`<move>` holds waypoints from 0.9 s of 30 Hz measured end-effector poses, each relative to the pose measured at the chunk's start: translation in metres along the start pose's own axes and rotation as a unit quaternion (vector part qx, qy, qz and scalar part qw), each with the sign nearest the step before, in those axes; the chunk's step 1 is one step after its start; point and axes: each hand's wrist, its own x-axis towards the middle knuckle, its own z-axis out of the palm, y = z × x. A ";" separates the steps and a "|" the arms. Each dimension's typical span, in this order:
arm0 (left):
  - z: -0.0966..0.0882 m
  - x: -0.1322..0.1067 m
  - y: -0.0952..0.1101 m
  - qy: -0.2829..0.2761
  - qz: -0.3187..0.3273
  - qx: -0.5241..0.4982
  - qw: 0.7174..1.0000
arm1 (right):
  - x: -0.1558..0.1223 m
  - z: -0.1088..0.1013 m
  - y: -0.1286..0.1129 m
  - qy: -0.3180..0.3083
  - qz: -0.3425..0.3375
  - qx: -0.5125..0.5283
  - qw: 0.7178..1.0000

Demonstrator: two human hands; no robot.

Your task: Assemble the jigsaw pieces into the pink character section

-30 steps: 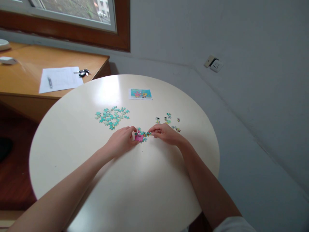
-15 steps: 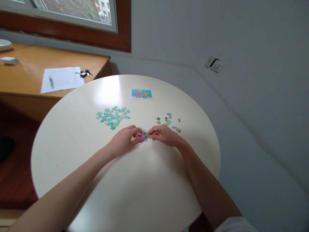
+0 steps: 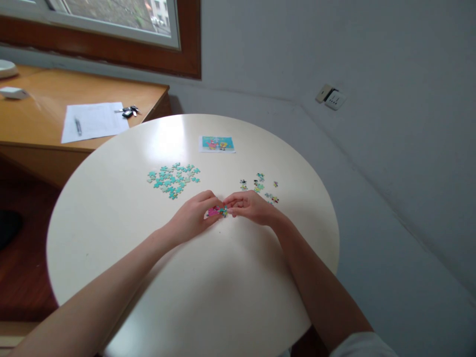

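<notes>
Between my two hands lies a small joined patch of jigsaw puzzle (image 3: 214, 211), pink on the left and multicoloured on the right. My left hand (image 3: 194, 214) grips the patch from the left, thumb at the near side and fingers curled over the far side. From the right, my right hand (image 3: 253, 207) pinches a puzzle piece at the patch's right edge; its fingertips cover most of that piece. Loose turquoise puzzle pieces (image 3: 171, 179) spread beyond my left hand. Several yellow and dark puzzle pieces (image 3: 258, 186) lie just past my right hand.
A picture card (image 3: 217, 144) with cartoon figures lies toward the far side of the round white table (image 3: 178, 292). On a wooden desk (image 3: 40, 119) at left are a paper sheet (image 3: 97, 124), a pen (image 3: 78, 127) and keys (image 3: 128, 112). A wall with a socket (image 3: 335, 99) stands at right.
My left fingers have moved right along the patch's far side, closer to my right fingertips. The right hand has shifted slightly left against the patch's edge.
</notes>
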 end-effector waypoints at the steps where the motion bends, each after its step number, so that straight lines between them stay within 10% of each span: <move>1: 0.000 0.000 0.000 0.003 0.005 -0.002 1.000 | 0.000 0.000 0.000 0.000 0.000 0.009 1.000; 19: 0.002 0.001 -0.003 0.033 -0.015 0.019 0.999 | 0.001 -0.001 0.001 -0.007 -0.003 0.037 0.999; 27: 0.002 0.001 -0.004 0.010 -0.057 0.033 0.998 | -0.004 -0.002 -0.005 -0.040 -0.032 -0.147 0.988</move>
